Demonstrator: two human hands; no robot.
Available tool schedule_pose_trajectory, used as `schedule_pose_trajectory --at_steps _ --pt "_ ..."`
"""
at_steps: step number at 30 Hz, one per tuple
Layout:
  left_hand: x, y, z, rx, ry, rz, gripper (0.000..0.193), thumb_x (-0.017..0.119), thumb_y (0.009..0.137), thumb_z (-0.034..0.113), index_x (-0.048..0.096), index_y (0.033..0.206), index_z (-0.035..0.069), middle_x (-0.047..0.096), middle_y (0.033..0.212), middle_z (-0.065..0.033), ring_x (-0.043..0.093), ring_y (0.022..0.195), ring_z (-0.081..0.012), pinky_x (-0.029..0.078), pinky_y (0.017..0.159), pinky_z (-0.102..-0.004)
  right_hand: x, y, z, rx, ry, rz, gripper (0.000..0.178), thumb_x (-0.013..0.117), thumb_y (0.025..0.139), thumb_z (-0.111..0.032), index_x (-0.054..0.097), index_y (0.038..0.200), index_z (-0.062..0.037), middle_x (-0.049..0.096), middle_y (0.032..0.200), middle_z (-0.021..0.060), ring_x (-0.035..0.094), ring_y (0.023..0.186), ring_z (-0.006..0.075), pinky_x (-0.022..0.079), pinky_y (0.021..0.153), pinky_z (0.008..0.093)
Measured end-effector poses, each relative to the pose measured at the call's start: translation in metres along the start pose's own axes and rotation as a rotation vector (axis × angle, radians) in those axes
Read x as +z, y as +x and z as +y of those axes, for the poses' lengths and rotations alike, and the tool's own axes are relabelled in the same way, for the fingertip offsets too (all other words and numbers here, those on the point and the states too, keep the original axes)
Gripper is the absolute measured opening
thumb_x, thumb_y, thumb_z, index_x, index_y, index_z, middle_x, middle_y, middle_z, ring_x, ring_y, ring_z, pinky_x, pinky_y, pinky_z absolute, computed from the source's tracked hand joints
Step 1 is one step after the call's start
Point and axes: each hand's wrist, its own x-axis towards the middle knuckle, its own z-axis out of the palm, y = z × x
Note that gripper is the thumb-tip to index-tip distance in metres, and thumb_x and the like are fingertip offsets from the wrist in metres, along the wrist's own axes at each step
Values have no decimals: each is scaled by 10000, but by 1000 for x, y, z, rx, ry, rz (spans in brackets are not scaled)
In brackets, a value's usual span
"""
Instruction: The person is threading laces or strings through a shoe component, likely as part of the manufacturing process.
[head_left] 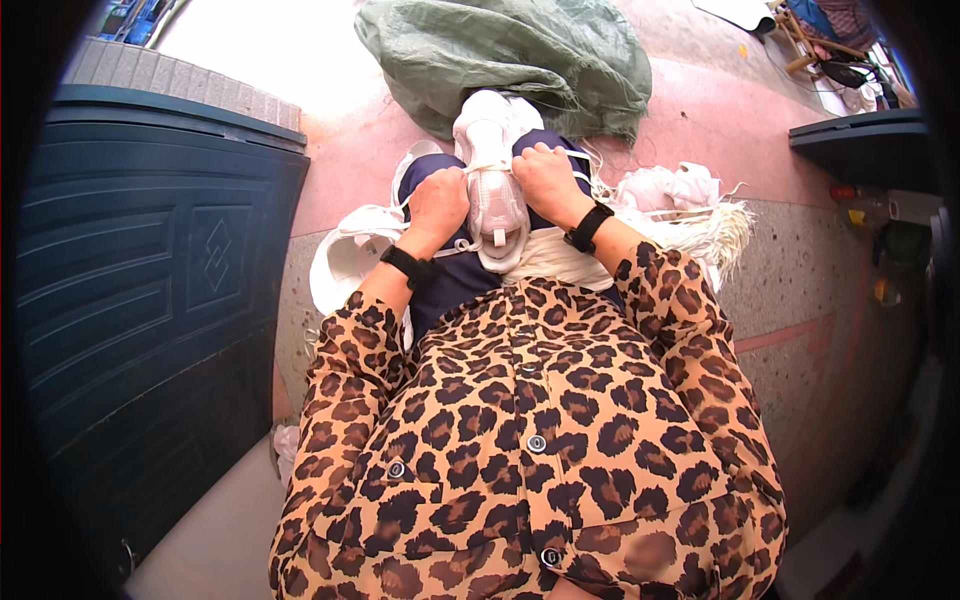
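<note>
A white shoe (497,205) with a pale pinkish tongue rests on my lap between my knees, its heel end toward me. My left hand (438,207) is closed at its left side, gripping a white shoelace. On the other side my right hand (550,180) is closed too, with a lace running across the shoe between both fists. What lies inside the fingers is partly hidden. A bundle of cream-white laces (560,262) lies across my lap under the right wrist.
A green woven sack (520,55) lies beyond my knees. To the left are a white shoe-like piece (345,262) and a dark blue panelled door (160,260). At right sit more white shoe pieces (665,188) and hanging laces (722,240). Another dark blue door edge (865,155) is farther right.
</note>
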Motion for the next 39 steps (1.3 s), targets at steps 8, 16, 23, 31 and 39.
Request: schedule_pose_trajectory --at_steps 8,16,23,31,39 --pt "-7 5 8 146 186 -63 104 478 743 98 559 726 35 583 737 -142 583 721 -306 476 621 -412 -3 7 2 -72 -1 -64 74 543 680 -123 615 671 -106 588 694 36 544 744 195 361 666 369" --pt "-5 9 11 231 244 -31 101 558 722 143 587 667 64 592 733 -108 567 721 -245 423 624 -376 -4 3 1 -92 -34 44 82 556 686 -147 618 668 -97 579 726 36 531 771 193 351 668 363" --pt "-3 -17 27 100 305 134 280 639 690 339 596 695 63 563 704 -58 468 804 -223 330 679 -378 -14 -12 -9 108 22 52 260 619 713 -328 638 714 -69 555 787 66 486 850 218 339 690 389" --pt "-5 -16 15 137 337 44 152 533 715 149 561 796 23 561 809 -105 496 815 -257 426 606 -383 -10 -6 -1 178 139 -266 234 484 765 -197 628 828 -24 568 913 151 506 925 293 395 753 453" --pt "-2 -13 9 181 162 -15 131 494 765 127 569 796 25 562 816 -133 506 825 -291 445 654 -397 0 -10 14 57 291 -204 198 473 755 -156 616 806 -30 573 865 169 528 855 339 423 723 455"
